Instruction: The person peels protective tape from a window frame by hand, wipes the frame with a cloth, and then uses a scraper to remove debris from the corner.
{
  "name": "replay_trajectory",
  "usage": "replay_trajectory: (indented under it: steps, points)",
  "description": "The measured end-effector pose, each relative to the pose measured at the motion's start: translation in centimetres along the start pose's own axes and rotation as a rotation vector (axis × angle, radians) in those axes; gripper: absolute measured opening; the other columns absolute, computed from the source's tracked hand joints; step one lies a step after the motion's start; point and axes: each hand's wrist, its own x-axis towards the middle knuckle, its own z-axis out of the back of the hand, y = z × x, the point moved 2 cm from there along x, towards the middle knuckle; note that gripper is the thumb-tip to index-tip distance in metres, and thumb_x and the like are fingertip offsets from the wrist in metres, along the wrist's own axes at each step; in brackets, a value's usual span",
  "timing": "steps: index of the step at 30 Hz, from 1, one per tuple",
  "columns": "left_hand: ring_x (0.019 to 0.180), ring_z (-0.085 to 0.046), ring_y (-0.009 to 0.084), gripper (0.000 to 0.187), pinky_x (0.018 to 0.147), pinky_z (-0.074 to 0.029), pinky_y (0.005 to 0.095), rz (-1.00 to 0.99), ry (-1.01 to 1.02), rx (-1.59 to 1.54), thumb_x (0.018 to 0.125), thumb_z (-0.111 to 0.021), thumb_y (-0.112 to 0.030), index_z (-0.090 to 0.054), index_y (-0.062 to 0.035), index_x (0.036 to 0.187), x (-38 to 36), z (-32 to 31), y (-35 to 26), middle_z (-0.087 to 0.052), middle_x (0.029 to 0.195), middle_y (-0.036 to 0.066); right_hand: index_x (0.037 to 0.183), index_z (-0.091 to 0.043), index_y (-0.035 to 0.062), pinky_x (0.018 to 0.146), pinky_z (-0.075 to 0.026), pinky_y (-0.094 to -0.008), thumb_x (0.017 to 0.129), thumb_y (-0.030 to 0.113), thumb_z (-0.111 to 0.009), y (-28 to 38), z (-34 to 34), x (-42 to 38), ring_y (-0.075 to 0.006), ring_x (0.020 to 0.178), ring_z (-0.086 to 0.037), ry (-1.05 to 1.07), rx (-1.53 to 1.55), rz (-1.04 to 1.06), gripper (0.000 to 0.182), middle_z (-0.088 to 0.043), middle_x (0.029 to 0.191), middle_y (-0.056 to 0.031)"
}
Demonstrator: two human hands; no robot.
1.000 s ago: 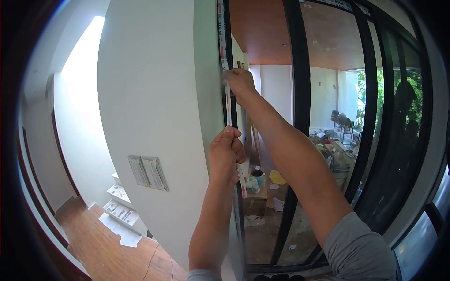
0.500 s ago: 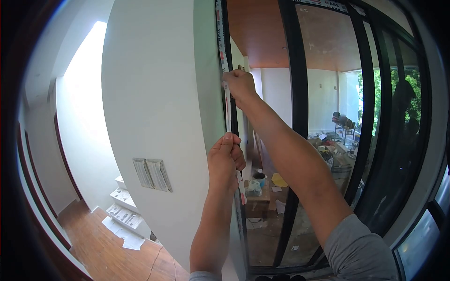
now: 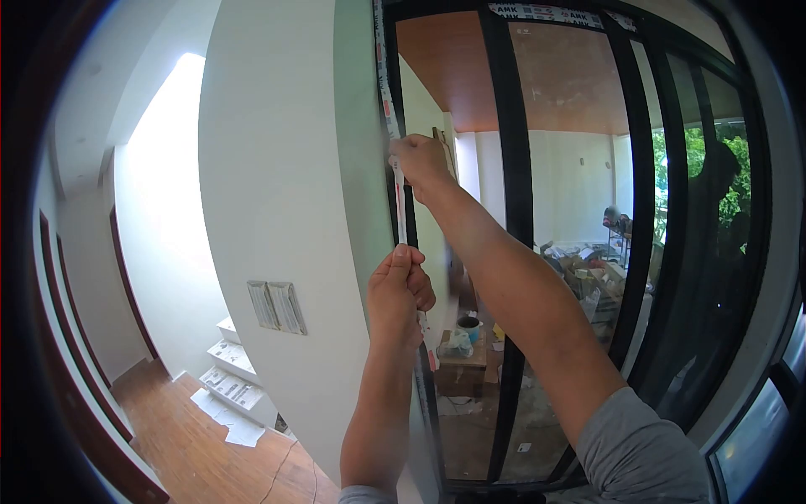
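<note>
Black frame (image 3: pixel 512 168) | white strip (image 3: pixel 400 210): narrow, straight, red-marked | left hand (image 3: pixel 393 294) pinching it, right hand (image 3: pixel 423 166) gripping higher

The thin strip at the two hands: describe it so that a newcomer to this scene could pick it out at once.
Find the black-framed glass panels right of the white wall, then their left edge. There the right hand is above the left hand, with the white strip running between them. Unlike it, the AMK-printed film lies along the top, untouched.
</note>
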Motion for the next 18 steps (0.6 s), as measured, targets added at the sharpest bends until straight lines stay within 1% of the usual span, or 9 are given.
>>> replay_trajectory:
  steps: [2,11,18]
  points:
    - [0.044,-0.025,0.0060,0.030,0.042,-0.024,0.0237,-0.014,0.000,-0.004,0.102,-0.042,-0.027,-0.051,-0.0074,0.082,-0.6,-0.5,0.0,-0.028,0.054,-0.006,0.089,-0.062,-0.0011,0.046,-0.037,-0.0259,0.082,0.014,-0.063,0.3,0.1,-0.3,-0.0115,0.059,-0.053,0.020,0.058,-0.018,0.017,-0.061,0.073,-0.0074]
    - [0.043,-0.024,0.0060,0.030,0.041,-0.024,0.0236,-0.050,-0.030,0.003,0.103,-0.042,-0.027,-0.051,-0.0071,0.083,-2.7,-3.5,0.1,-0.028,0.053,-0.006,0.087,-0.062,-0.0006,0.046,-0.036,-0.0258,0.083,0.014,-0.062,3.0,1.7,-2.0,-0.0110,0.058,-0.052,0.027,0.055,-0.030,0.016,-0.062,0.074,-0.0080]
    - [0.043,-0.024,0.0060,0.030,0.041,-0.024,0.0236,-0.101,-0.027,0.029,0.102,-0.043,-0.028,-0.052,-0.0075,0.082,-4.2,-5.0,-0.7,-0.028,0.053,-0.006,0.083,-0.061,0.0007,0.044,-0.035,-0.0258,0.083,0.014,-0.062,4.8,2.0,-2.8,-0.0100,0.056,-0.051,0.053,0.092,-0.008,0.014,-0.061,0.071,-0.0070]
